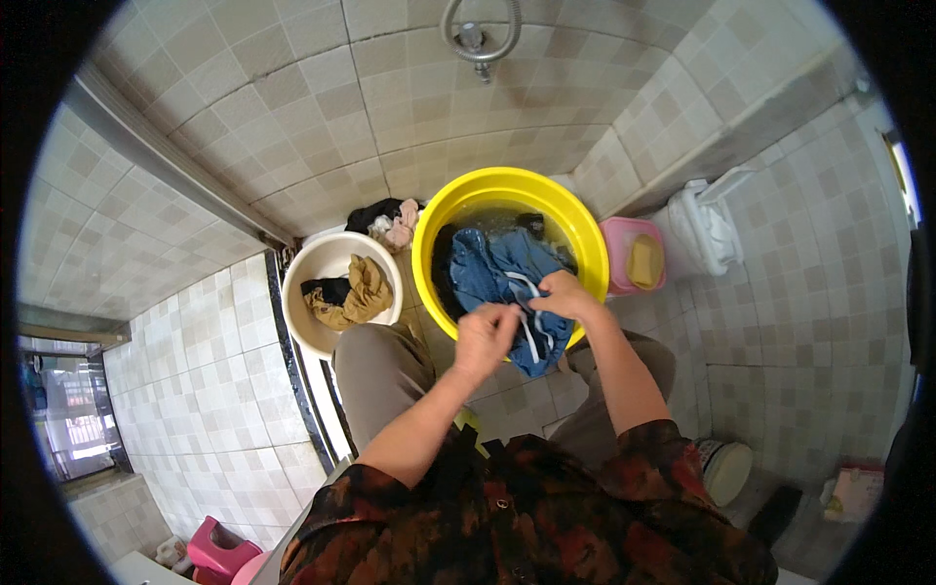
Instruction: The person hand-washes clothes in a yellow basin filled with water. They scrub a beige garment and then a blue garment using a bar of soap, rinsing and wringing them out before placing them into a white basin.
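A blue denim-like garment (484, 267) with a white drawstring (531, 340) lies partly in the water of a yellow plastic tub (510, 181). Its near part hangs over the tub's front rim. My left hand (485, 340) pinches the garment beside the drawstring; whether the cord or the cloth is between the fingertips is hard to tell. Just to the right, my right hand (569, 296) grips the cloth with thumb and fingers, close to the string. Dark cloth (531, 223) shows in the water behind the garment.
Left of the tub stands a white basin (292, 311) holding brown and black clothes (369, 292). Small clothes (398, 223) lie by the wall. On the right are a pink container (618, 252) with a yellow soap bar (645, 262) and a white bin (702, 227). A tap (479, 55) projects above.
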Demonstrator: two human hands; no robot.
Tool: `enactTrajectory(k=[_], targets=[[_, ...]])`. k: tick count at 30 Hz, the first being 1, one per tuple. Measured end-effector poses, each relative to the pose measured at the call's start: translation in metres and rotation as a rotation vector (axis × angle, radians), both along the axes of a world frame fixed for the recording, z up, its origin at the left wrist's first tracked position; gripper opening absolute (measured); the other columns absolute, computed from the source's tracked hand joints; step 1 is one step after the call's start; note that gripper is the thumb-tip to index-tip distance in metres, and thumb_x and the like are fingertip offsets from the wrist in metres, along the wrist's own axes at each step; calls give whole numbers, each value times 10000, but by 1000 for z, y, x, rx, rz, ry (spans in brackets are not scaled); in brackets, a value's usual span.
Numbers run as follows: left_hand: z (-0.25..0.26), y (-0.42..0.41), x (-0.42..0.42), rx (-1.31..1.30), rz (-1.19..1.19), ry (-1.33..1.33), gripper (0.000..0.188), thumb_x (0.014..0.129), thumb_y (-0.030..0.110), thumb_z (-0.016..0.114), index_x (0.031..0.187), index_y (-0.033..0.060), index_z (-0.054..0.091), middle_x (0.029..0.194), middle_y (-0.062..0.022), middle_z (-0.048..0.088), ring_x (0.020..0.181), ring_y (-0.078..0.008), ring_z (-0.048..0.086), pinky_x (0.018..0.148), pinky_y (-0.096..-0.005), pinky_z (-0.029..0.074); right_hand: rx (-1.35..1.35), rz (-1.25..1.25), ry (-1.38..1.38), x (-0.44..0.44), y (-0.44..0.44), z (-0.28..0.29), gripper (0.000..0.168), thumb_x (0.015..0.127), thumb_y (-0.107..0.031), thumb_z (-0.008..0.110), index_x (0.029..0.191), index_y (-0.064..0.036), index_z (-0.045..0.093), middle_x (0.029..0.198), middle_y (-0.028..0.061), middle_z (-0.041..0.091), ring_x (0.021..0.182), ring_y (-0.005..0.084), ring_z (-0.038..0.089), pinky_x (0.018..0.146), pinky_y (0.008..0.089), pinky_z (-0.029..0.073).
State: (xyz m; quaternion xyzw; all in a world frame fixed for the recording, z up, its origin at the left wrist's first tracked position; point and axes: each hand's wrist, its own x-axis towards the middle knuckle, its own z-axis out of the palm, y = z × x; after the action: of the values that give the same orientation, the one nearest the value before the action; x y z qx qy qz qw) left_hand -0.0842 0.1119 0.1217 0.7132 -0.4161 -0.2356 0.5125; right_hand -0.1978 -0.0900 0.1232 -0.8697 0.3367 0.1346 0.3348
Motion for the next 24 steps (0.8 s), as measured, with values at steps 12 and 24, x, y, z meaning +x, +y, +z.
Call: enactTrajectory(k=[12,24], targets=[[-61,-30,15,619,28,-105,840,797,336,785,1410,-58,366,1187,-300,613,1105,-433,616,960,-436,512,522,-625,-1077,-60,5,76,173,922,-94,563,1053,-6,633,994,91,647,858,213,663,806,354,568],[-53,-27,57,464,287,23,601,723,113,743,1295,-14,605,1137,-209,691,1067,-325,672,928,-377,528,373,-645,-979,-58,-22,183,141,937,-108,637,855,-68,531,751,77,628,611,157,620,554,262,506]])
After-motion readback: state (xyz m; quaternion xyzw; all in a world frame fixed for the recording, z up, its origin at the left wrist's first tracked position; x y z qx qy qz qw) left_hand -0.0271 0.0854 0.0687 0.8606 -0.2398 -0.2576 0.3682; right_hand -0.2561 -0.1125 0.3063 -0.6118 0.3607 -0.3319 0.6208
